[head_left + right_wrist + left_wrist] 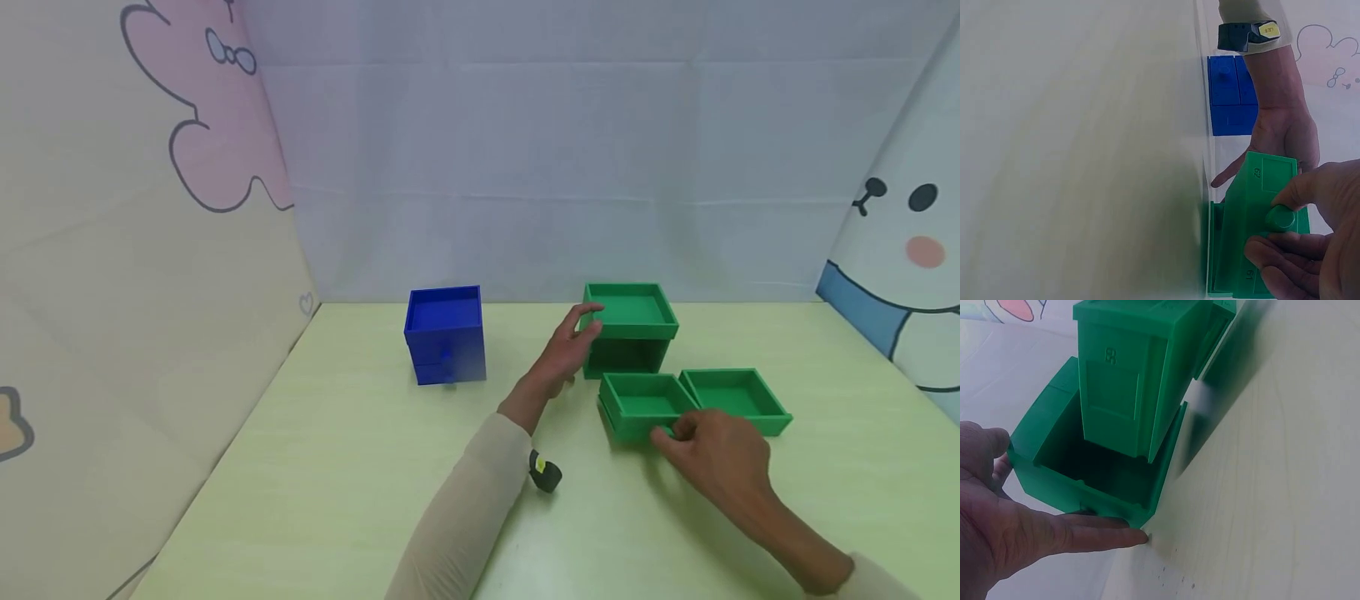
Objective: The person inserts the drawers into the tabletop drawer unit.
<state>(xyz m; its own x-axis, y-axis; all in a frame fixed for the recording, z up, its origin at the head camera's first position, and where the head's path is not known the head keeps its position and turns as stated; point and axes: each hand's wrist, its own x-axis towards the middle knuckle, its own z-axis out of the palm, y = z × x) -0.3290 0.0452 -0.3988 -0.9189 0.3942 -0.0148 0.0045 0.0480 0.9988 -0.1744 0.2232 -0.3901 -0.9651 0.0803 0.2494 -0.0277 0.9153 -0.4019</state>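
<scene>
My right hand (716, 454) pinches the round knob (1280, 217) on the front of a small green drawer (648, 404) between thumb and fingers. That drawer stands in front of the green cabinet (636, 331), and in the left wrist view its rear end overlaps the cabinet's open front. The cabinet has a shallow tray top and a dark hollow beneath. My left hand (567, 350) rests along the cabinet's left side, its fingers stretched along the wall and its thumb by the edge (1013, 440). A second green drawer (735, 393) lies on the table, right of the held one.
A blue cabinet (446, 337) with its drawers in place stands to the left at the back. The pale table (315, 483) meets a white cloth wall (480, 150) behind. Printed cloth sides (112, 250) border the table left and right.
</scene>
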